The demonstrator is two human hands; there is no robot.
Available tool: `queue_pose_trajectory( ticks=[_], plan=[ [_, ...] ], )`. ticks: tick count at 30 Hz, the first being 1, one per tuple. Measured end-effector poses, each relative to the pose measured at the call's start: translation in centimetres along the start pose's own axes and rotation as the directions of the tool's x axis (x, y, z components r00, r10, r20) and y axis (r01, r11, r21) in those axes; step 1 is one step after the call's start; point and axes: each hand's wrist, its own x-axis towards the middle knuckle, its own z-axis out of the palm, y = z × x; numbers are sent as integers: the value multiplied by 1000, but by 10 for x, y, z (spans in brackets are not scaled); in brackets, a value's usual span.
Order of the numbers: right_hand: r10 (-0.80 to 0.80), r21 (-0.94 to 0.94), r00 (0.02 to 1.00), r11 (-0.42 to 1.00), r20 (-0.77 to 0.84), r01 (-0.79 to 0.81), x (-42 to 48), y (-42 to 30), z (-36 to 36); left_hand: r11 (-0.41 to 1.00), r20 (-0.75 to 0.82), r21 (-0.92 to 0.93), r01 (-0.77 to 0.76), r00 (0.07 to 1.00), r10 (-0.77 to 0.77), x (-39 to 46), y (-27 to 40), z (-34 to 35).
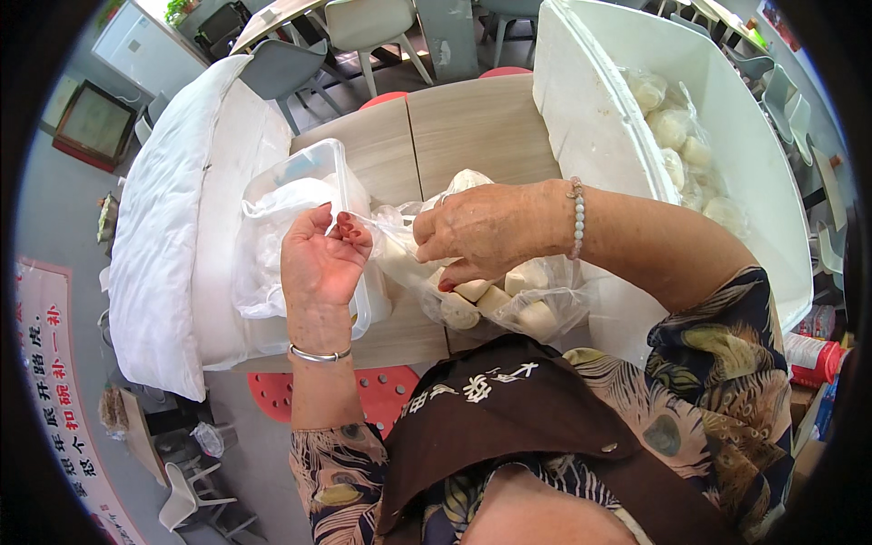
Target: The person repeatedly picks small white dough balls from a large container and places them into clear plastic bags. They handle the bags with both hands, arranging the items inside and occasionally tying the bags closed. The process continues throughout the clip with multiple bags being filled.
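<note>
My left hand [325, 255] pinches the edge of a clear plastic bag between thumb and fingers, palm towards me. Close by on the right, my right hand [487, 225] is palm down over the same plastic bag [398, 248], its fingers curled; part of the bag is hidden beneath it. Below my right hand, several pale steamed buns [494, 300] lie in clear plastic on the wooden table [477, 129]. Behind and left of my left hand, a clear plastic bin [340, 160] holds white plastic bags [293, 197].
At the right stands a large white foam box [596, 88] with several bagged buns [671, 129] inside. A white quilted cover [160, 225] drapes over another white box at the left. Red stools [388, 392] and grey chairs [289, 68] stand around the table.
</note>
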Motion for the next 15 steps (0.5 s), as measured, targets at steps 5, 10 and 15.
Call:
queue_pose_trajectory(
  ticks=[5,10,15],
  plan=[
    [263,197,959,951,-109,-239,0,-11,-3,981,235,150,-127,968,89,1,0,-5],
    [166,88,986,983,-20,-164,17,-5,8,972,159,148,-183,974,159,-12,7,14],
    [239,118,829,971,-505,-208,3,-6,1,820,566,316,-477,788,241,-30,-13,31]
  ],
)
